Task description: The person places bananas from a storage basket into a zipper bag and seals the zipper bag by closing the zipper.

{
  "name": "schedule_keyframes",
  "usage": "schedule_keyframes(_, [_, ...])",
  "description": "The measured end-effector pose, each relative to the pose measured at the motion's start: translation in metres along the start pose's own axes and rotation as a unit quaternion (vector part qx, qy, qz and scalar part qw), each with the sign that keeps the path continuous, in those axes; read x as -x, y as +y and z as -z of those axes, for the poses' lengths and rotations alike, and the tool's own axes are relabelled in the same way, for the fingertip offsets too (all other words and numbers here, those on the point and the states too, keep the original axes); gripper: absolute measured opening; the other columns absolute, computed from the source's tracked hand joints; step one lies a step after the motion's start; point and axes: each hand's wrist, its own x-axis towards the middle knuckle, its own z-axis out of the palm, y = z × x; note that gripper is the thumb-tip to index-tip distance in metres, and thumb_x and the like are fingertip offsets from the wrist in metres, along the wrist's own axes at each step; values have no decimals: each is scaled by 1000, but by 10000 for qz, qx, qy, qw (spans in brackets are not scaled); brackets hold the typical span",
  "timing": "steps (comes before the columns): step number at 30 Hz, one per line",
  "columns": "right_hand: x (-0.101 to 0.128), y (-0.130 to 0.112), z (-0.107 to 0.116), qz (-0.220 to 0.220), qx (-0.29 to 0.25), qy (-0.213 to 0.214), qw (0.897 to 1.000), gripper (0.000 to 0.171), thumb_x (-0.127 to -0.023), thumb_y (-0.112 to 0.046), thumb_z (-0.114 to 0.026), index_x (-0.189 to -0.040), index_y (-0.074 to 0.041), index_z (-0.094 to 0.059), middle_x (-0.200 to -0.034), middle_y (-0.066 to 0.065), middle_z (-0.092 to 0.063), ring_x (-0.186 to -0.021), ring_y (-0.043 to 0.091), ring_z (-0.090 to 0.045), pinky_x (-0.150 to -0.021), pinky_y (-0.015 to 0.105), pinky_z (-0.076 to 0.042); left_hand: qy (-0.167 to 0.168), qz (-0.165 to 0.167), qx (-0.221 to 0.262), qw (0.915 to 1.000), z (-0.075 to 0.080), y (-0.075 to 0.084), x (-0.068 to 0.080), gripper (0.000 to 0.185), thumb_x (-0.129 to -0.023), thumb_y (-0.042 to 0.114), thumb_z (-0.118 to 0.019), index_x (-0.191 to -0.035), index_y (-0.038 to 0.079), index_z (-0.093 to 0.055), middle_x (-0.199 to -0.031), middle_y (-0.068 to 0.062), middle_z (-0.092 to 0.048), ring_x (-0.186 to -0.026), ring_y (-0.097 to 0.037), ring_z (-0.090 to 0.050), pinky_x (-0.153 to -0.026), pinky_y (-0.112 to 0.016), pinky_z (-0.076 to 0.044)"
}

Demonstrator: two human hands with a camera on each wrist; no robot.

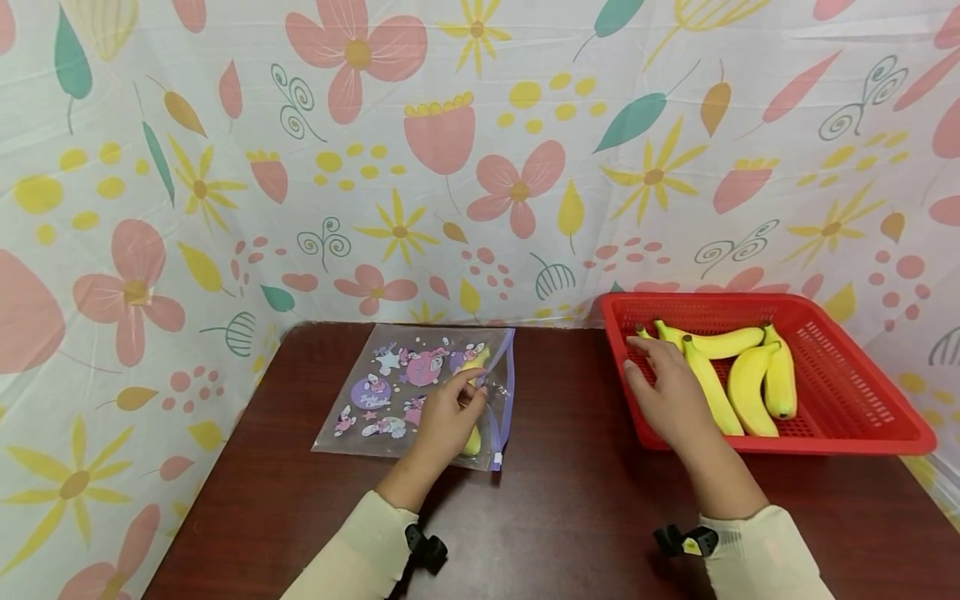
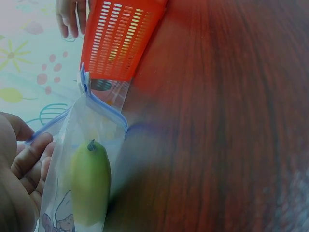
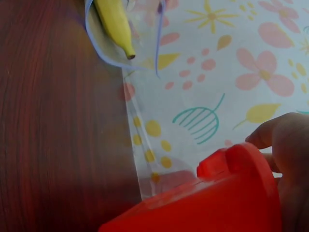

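Your left hand rests on the clear zip bag lying flat on the dark wooden desk, well to the left of the red basket. Its fingers curl around the bag's open purple-edged mouth, pinching the plastic, and the banana in the bag lies just beside those fingers, its stem end pointing towards the basket. Your right hand reaches over the basket's near-left corner with fingers relaxed and spread, lying on the bunch of bananas without closing round any of them. The bunch sits in the basket's left half, touching your fingertips. A floral cloth hangs behind the basket and bag.
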Motion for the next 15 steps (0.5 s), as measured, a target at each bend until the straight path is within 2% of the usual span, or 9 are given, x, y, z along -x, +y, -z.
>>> schedule_keyframes(10, [-11,13,4,-445,372,-462,9972,52,-102,-25,-55,-147,-1,-47,-146,30,-44,-131,47,-45,-107,69,-38,2,16,-3,10000,0,1,0,30,-96,17,-66,-126,16,-70,-81,2,-71,-69,-6,-61,-65,-22,-52])
schedule_keyframes(15, [-15,17,4,-457,515,-447,9966,52,-100,-24,-56,-146,1,-48,-146,31,-44,-134,49,-43,-108,69,-37,33,-13,27,10000,0,2,1,30,-96,15,-66,-126,16,-70,-81,1,-71,-69,-8,-62,-65,-22,-52])
